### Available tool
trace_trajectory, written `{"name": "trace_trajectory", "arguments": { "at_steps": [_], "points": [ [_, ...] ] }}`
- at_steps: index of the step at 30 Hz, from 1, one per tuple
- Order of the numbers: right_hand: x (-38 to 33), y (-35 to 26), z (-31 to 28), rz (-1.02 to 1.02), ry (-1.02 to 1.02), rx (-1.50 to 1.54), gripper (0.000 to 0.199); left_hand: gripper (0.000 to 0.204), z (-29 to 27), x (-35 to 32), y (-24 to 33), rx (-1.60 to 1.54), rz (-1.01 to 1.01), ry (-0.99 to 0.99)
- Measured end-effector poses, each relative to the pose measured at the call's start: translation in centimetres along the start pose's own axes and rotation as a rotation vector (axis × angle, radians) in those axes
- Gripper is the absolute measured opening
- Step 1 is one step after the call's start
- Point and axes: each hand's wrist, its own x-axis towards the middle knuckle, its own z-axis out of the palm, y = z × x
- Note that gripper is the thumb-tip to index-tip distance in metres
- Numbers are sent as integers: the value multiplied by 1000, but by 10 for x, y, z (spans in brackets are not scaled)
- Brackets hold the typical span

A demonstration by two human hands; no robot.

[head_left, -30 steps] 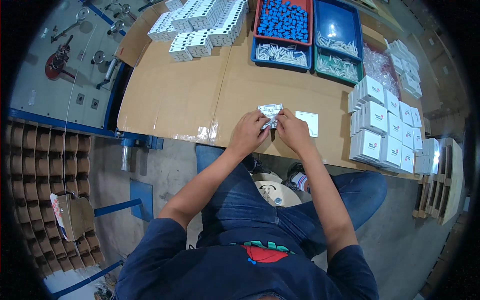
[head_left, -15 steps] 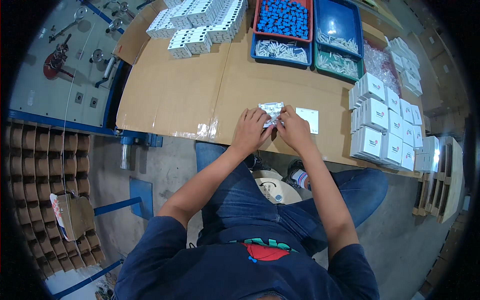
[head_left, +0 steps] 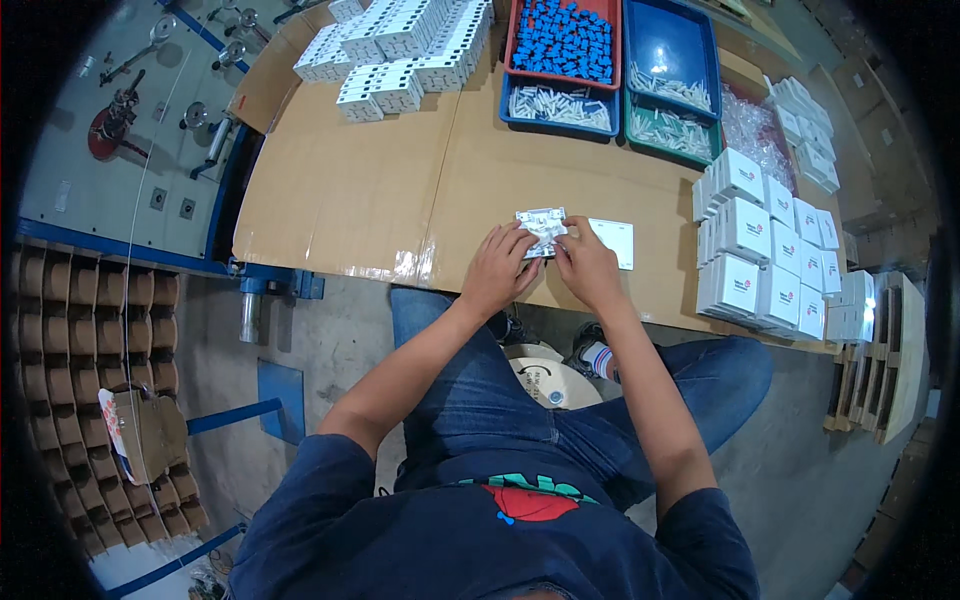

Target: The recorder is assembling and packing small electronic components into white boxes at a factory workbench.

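A white square plastic housing [head_left: 542, 224] with moulded detail inside lies at the near edge of the cardboard-covered table. My left hand [head_left: 497, 265] grips its left side, fingers bent over the edge. From the right, my right hand [head_left: 588, 264] closes on the opposite side, thumb and fingertips on the near right part. Fingers cover the housing's lower corners, and whatever small part may be between them is hidden. Just right of it, partly behind my right hand, lies a flat white square cover [head_left: 614, 243].
Stacked white housings [head_left: 400, 45] stand far left. Trays at the back hold blue pieces [head_left: 565, 40] and white pins: a red tray [head_left: 514, 50], blue trays [head_left: 675, 35] and a green tray [head_left: 690, 155]. White boxed units [head_left: 760, 245] are piled right, beside a wooden pallet [head_left: 890, 365].
Both hands stay on the housing with only small finger shifts. More of the housing's near part shows between them now.
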Motion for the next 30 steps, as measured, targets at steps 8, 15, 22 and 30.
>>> {"name": "trace_trajectory", "arguments": {
  "at_steps": [8, 15, 22, 30],
  "points": [
    [-4, 7, -10, 104, 93, 53, 22, 36, -4, 0, 1, -108, -39, -14],
    [-12, 32, -50, 591, 127, -212, 46, 35, 2, -5, -2, -174, -126, 58],
    [-14, 31, -38, 694, -31, -189, 64, 32, 1, -4, 1, -154, -95, 39],
    [-11, 67, -24, 555, 143, 556, 37, 31, -1, 0, 0, -157, -99, 7]
  ]
}}
